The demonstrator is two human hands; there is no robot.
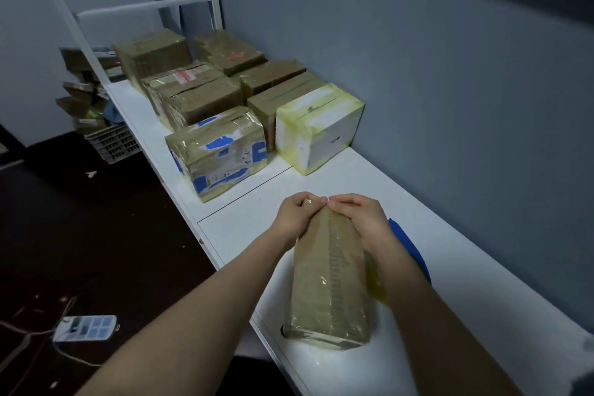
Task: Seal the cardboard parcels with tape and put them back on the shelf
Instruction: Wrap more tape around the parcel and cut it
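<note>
A long brown cardboard parcel (328, 283), wrapped in clear tape, lies on the white shelf top (450, 283) in front of me. My left hand (294, 217) and my right hand (356, 219) both grip its far end, fingertips meeting over the top edge. A bit of clear tape shows under my left fingers. A yellowish tape roll (377, 283) peeks out behind the parcel's right side, partly hidden by my right forearm.
Several taped parcels stand farther along the shelf, the nearest a blue-marked one (218, 154) and a white one (318, 128). A blue object (408, 244) lies behind my right wrist. A grey wall borders the right. A crate (112, 141) and a power strip (85, 328) sit on the dark floor.
</note>
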